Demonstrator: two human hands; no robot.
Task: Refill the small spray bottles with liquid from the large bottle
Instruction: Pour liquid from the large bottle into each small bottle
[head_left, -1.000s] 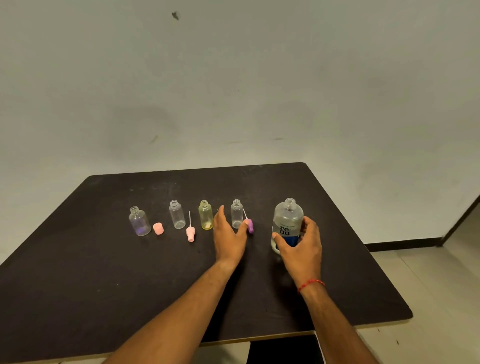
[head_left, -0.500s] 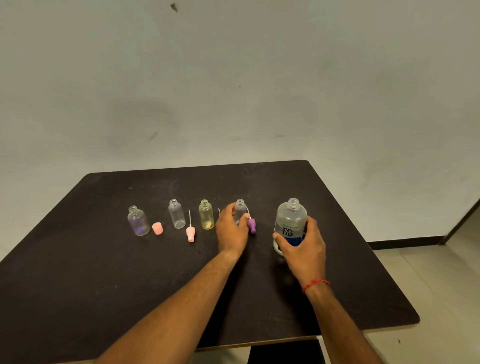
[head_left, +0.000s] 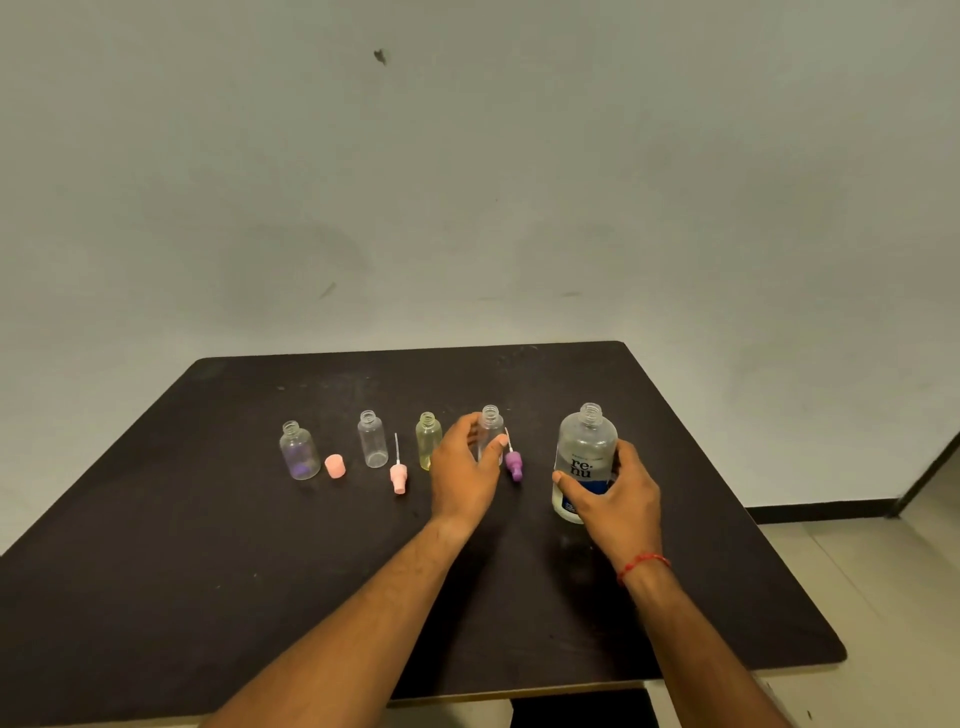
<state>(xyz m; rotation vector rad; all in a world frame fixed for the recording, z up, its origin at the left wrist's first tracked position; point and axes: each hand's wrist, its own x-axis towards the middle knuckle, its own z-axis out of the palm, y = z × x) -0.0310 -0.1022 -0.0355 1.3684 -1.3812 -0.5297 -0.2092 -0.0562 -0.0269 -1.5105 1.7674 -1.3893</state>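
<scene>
Right, head view only: left hand (head_left: 464, 475) curled round the rightmost small bottle (head_left: 490, 434), thumb and fingers closing on its sides; full clamp can't be confirmed. Right hand (head_left: 615, 496) wrapped tight on the large bottle (head_left: 584, 457), upright on the table (head_left: 208, 571), cap off, just right of the small one. Both necks point up, open. Pour likely needs the large bottle tipped left over that neck. Purple sprayer (head_left: 513, 464) lies between them.

What I can't make out from here

My left hand (head_left: 465, 470) covers most of the small clear bottle (head_left: 490, 423); both forearms and the desk (head_left: 156, 597) run off frame; the large bottle (head_left: 584, 452) label's small print is unreadable.
</scene>
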